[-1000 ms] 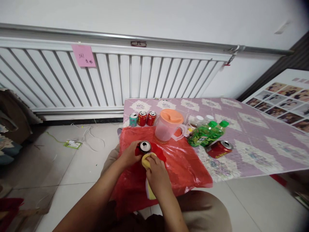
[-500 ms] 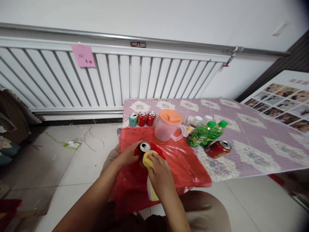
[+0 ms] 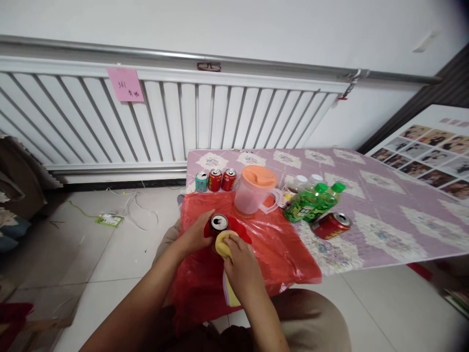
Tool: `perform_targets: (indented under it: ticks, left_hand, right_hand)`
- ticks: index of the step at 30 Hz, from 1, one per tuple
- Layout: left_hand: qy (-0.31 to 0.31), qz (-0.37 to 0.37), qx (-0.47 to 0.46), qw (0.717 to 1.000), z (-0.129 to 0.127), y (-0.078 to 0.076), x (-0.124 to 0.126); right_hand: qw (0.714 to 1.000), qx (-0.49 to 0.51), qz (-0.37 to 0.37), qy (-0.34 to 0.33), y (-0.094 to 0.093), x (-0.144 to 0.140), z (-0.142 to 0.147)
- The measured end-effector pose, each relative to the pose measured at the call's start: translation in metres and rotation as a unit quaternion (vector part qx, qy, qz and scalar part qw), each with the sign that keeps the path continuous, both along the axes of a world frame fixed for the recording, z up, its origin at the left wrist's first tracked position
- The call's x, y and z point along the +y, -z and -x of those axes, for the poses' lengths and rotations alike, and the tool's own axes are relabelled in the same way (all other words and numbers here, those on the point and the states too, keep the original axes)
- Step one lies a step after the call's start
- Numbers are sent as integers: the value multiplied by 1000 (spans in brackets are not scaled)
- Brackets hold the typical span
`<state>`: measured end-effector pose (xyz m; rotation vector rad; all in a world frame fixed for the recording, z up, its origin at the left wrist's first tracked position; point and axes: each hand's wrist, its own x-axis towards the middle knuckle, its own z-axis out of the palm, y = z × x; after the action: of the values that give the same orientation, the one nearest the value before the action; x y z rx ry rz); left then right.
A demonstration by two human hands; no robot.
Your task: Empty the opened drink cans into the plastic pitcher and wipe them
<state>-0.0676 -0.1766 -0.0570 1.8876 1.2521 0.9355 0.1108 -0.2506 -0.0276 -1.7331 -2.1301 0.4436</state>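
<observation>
opened drink can: where is it, and which way does it point?

it's over the left part of the red plastic sheet, near the orange-lidded pitcher, which sits at one o'clock from it. the lid faces up, so the long axis runs close to upright. its lower end is hidden; i can't tell whether it rests on the sheet.

and the left hand?

curled around the can from nine o'clock, fingertips reaching the far side, thumb on the near side. that forearm comes in from seven.

what about the right hand?

fingers bunched, pinching a folded yellow cloth up to the can at about five o'clock. the back of the hand faces up, the forearm slants in from five, and the cloth's loose end hangs toward six.

anything else around?

at twelve, a row of a small teal can and two small red cans. between two and three, the green-capped bottles; at three, a larger red can on the lilac floral tablecloth.
</observation>
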Motion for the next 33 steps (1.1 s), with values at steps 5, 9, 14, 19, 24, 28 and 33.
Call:
perform_targets:
  ticks: [5,9,14,19,24,28,33]
  left_hand:
    - [14,-6,-44,999,-7,-2,-1]
    - [11,9,-44,999,-5,6,0]
    - [3,31,-58,998,-4,7,0]
    - [1,25,-60,998,-4,8,-2]
    - [-23,23,-20,999,-4,10,-4]
    - [-93,40,10,995,-12,15,-8]
    - [-164,10,31,986,-23,29,-9]
  right_hand:
    - [998,40,-21,-43,4,-3,-9]
    - [992,73,-102,-13,9,3,-50]
    - [981,27,-175,75,17,24,-108]
    - [988,-29,-130,72,36,37,-127]
    - [983,-81,-66,148,59,30,-122]
    - [982,-98,-53,153,72,23,-119]
    - [978,-101,-78,163,80,19,-118]
